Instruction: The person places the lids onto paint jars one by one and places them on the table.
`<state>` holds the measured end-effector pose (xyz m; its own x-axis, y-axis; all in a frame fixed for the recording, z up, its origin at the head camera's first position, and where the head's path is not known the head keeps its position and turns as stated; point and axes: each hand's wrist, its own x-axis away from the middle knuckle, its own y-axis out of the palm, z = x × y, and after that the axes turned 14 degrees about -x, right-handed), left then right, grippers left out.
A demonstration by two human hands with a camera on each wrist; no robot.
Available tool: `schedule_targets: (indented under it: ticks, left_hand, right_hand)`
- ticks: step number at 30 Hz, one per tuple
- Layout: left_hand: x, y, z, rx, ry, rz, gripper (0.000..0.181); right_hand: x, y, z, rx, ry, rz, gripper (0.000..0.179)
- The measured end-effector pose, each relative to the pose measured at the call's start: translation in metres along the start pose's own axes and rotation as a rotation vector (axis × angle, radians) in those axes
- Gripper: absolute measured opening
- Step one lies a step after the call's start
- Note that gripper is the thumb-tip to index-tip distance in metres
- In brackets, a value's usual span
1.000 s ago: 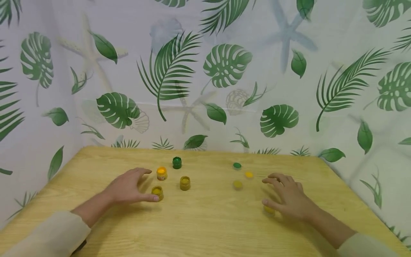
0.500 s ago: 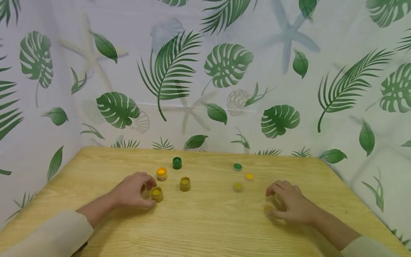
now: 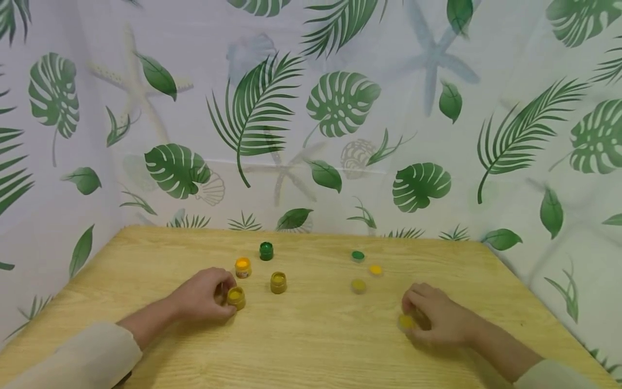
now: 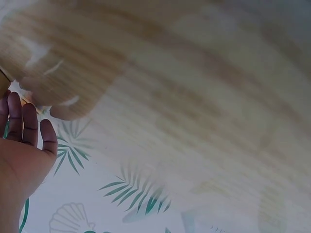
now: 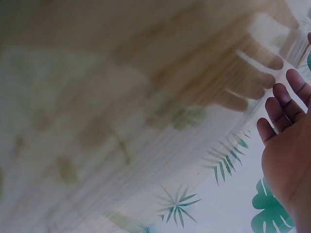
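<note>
The small round mustard-yellow jar [image 3: 236, 297] stands upright, uncovered; at its three o'clock is the flat round yellow lid [image 3: 405, 322].

At the left edge, beside a partly cut-off yellow-brown object [image 4: 3, 83], the bare left hand [image 4: 22, 155] is mirrored in the glossy wood-grained desk [image 4: 194, 107]; below, a white backdrop [image 4: 99, 206] is printed with green fronds.

A white wall covering [image 3: 290, 28], printed with green leaves, fills the twelve o'clock side: a palm frond [image 3: 251, 116] at eleven, a pale starfish [image 3: 136, 91] at ten, a bluish starfish [image 3: 433, 55] between one and two. It turns a corner near nine. Below, a yellowish wood-grain table [image 3: 301, 351] spreads around six in soft light.
</note>
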<state>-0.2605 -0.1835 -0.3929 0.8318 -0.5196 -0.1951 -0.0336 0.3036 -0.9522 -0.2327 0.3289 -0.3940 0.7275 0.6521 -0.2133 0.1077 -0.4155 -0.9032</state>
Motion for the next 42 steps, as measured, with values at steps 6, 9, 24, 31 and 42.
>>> schedule_targets:
  ticks: [6, 9, 24, 31, 42]
  left_hand:
    - [0.0, 0.002, -0.001, -0.039, 0.04, 0.013, 0.028]
    - [0.0, 0.003, -0.001, -0.101, 0.061, 0.026, 0.028]
    - [-0.002, 0.001, 0.013, 0.008, 0.002, 0.005, 0.022]
    - [-0.007, -0.002, 0.031, 0.093, -0.039, -0.022, 0.022]
    - [-0.001, 0.006, 0.023, -0.388, 0.095, 0.042, 0.032]
  right_hand:
    - [0.001, 0.001, 0.0, 0.015, -0.034, -0.009, 0.029]
    - [0.0, 0.001, 0.0, 0.044, -0.062, -0.001, 0.03]
    - [-0.005, 0.004, -0.003, 0.059, -0.076, 0.013, 0.028]
    - [-0.003, 0.001, -0.002, 0.075, -0.048, 0.032, 0.028]
    - [0.0, 0.001, -0.001, 0.248, -0.048, 0.058, 0.031]
